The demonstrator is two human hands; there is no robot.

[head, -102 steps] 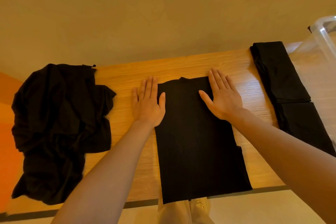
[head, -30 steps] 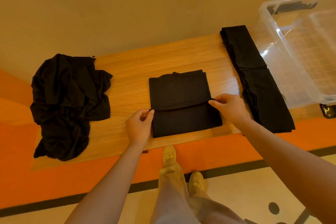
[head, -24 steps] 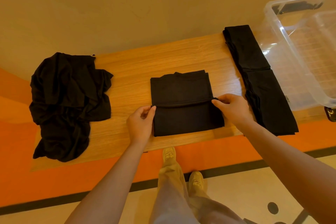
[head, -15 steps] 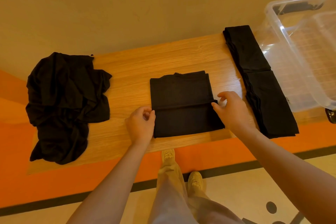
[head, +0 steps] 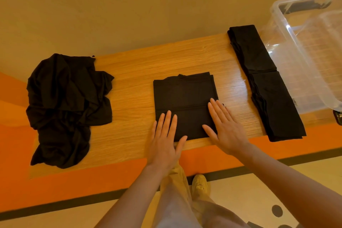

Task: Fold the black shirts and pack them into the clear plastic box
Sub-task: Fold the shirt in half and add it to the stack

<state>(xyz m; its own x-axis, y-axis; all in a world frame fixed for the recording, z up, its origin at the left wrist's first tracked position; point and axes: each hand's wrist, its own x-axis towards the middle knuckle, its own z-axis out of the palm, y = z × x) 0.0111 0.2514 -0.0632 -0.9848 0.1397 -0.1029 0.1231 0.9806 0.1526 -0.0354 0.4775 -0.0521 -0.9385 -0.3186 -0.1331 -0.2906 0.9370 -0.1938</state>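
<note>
1. A folded black shirt [head: 185, 102] lies flat in the middle of the wooden bench [head: 133, 72], near its front edge, with a fold line running across it from left to right.
2. The left hand [head: 164, 142] lies flat, fingers straight and close together, with its fingertips resting on the near left part of the shirt (the palm hangs over the bench's front edge).
3. The right hand [head: 224, 127] is also flat with straight fingers, pressing on the near right edge of the shirt; its thumb is spread to the left over the fabric. Neither hand grips anything.
4. To the right, a stack of folded black shirts [head: 264, 83] lies in two piles end to end, one farther and one nearer, along the bench.
5. The clear plastic box [head: 303, 46] stands just beside that stack at the bench's right end; no shirts show inside it.
6. On the left end sits a loose pile of unfolded black shirts [head: 68, 105], well apart from the folded one.
7. Below the bench, the person's beige trousers [head: 175, 200] and one pale shoe [head: 200, 184] show above the floor.
</note>
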